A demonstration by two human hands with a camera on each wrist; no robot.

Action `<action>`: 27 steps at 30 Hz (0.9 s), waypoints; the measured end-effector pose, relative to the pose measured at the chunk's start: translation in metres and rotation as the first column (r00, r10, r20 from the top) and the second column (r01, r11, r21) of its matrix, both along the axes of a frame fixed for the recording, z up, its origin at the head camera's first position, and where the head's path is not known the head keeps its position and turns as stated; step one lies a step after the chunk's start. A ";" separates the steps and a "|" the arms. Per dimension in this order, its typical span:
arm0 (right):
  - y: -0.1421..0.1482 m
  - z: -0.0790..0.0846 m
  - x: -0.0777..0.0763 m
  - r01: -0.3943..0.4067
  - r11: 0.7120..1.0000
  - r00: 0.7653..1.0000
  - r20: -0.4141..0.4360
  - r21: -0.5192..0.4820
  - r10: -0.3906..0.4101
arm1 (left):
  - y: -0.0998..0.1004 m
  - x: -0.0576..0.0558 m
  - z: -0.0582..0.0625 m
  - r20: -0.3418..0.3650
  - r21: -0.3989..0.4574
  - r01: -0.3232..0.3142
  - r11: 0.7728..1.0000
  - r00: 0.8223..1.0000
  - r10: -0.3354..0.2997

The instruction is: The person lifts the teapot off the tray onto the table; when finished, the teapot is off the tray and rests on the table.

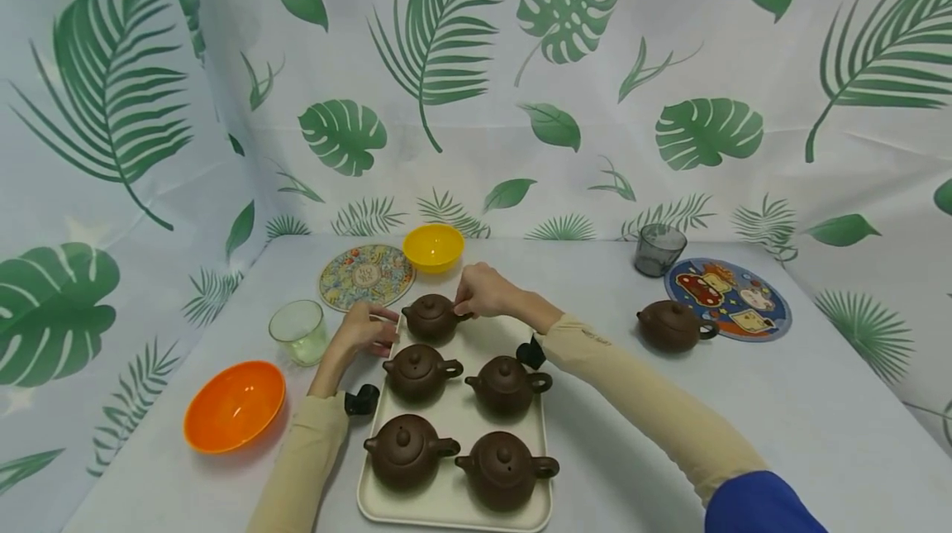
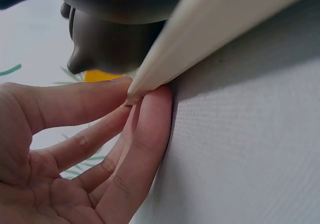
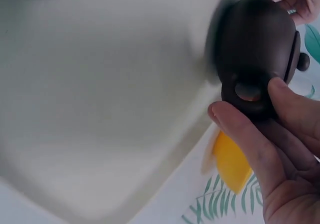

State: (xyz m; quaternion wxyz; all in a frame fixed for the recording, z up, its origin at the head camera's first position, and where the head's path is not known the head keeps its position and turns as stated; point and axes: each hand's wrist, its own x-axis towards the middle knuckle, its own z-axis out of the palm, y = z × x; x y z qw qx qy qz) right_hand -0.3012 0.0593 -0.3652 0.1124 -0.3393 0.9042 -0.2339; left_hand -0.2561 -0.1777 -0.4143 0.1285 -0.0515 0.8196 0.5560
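My right hand [image 1: 485, 292] pinches the handle of a dark brown teapot [image 1: 431, 319] at the far left corner of a cream tray [image 1: 455, 510]. In the right wrist view, thumb and fingers close on that teapot's [image 3: 255, 44] looped handle. My left hand [image 1: 364, 330] is at the tray's left edge. The left wrist view has its thumb and fingers pinching the tray's rim [image 2: 165, 49]. Several other brown teapots stand on the tray, among them a middle-left one [image 1: 416, 374], a middle-right one [image 1: 504, 388] and a near-right one [image 1: 500, 475].
Left of the tray are a greenish glass [image 1: 299, 335] and an orange bowl [image 1: 236, 407]. Behind it lie a patterned round mat [image 1: 355, 289] and a yellow bowl [image 1: 434, 250]. Off to the right are another teapot [image 1: 673, 328], a blue mat [image 1: 769, 322] and a grey glass [image 1: 659, 252].
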 end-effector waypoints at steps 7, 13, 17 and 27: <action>0.033 0.004 -0.002 -0.022 0.997 1.000 0.013 -0.069 0.023 | -0.001 0.001 0.001 -0.019 0.015 0.040 0.999 0.999 -0.040; 0.082 0.016 0.002 0.015 0.991 1.000 0.023 -0.135 -0.012 | 0.001 0.000 0.000 -0.005 -0.003 -0.005 1.000 1.000 0.005; 0.117 0.019 0.003 0.037 0.983 0.999 0.025 -0.178 -0.033 | 0.001 0.000 0.001 0.001 -0.013 -0.011 1.000 1.000 0.011; 0.187 0.012 0.011 0.124 0.982 0.991 0.058 -0.139 -0.117 | -0.001 -0.001 -0.004 -0.012 -0.006 -0.006 1.000 1.000 0.006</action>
